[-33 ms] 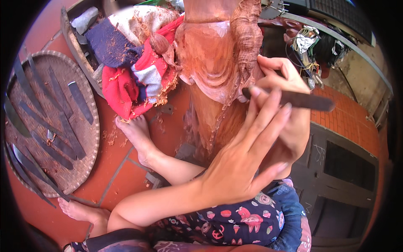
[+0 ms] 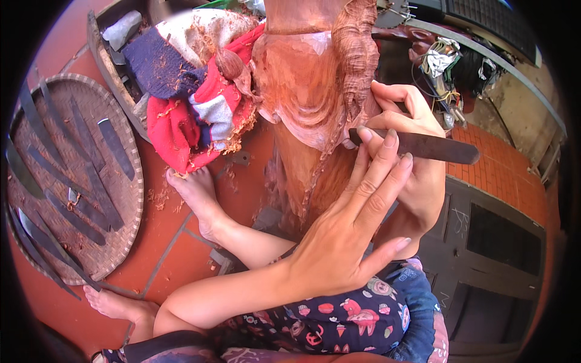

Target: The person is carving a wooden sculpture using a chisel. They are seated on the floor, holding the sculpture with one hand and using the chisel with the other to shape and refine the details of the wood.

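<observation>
A reddish-brown wood carving (image 2: 296, 78) stands upright before me, with rippled folds and a ridged strip down its right side. My right hand (image 2: 422, 124) is closed round a dark, flat carving chisel (image 2: 439, 147), whose narrow left end is close to the carving's right edge. One finger of that hand reaches up against the wood. My left hand (image 2: 333, 242) crosses in front with fingers stretched and thumb apart. Its fingertips lie over the chisel, partly hiding the right hand; whether they press on it I cannot tell.
A round woven tray (image 2: 136, 199) with several dark flat blades (image 2: 115, 148) lies at the left. Cloth (image 2: 175, 133) covered in shavings rests beside the carving, near a wooden trough (image 2: 97, 45). Bundled cables (image 2: 445, 66) are at the upper right, a dark panel (image 2: 436, 242) at the right.
The chisel's free end has dipped slightly. My left fingers have shifted a little to the left, and both hands keep nearly the same place.
</observation>
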### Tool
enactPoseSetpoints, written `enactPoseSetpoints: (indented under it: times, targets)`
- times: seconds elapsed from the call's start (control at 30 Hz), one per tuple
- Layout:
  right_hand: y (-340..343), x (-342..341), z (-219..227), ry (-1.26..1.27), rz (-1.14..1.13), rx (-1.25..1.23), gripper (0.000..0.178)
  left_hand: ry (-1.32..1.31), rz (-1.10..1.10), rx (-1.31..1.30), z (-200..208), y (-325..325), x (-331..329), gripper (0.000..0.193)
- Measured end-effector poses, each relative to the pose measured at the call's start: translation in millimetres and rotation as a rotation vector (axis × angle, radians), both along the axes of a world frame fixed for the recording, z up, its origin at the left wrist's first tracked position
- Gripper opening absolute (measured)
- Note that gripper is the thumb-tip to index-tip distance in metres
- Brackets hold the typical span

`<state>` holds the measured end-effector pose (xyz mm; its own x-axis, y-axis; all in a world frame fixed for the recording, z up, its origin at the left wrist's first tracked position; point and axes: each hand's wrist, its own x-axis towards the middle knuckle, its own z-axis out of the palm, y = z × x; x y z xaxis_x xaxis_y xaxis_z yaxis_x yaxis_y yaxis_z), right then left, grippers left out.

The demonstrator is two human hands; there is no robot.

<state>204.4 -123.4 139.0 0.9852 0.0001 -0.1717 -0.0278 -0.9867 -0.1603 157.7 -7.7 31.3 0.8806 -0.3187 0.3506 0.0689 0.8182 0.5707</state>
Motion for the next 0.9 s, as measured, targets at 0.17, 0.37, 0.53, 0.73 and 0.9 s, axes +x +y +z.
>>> enactPoseSetpoints:
  times: [0.17,0.37,0.53,0.73,0.9]
  targets:
    - [-7.8,5.0,-0.6,0.007,-0.157,0.122,0.015,-0.014,-0.064,0.057,-3.4,-11.6,4.7,0.085]
    - [-11.1,8.8,4.1,0.082,0.063,-0.032,0.020,-0.020,-0.023,0.002,-8.6,-14.1,-0.4,0.085]
    - [-5.0,12.4,2.0,0.056,-0.071,0.096,0.016,-0.040,-0.115,0.086,-6.1,-9.5,6.2,0.086]
    - [-6.5,16.0,4.1,0.039,-0.053,0.058,0.015,-0.031,-0.061,0.038,-1.1,-14.0,13.4,0.089]
    - [-21.3,20.0,9.4,0.087,0.176,0.057,0.016,-0.089,0.034,0.061,0.2,-17.7,12.6,0.089]
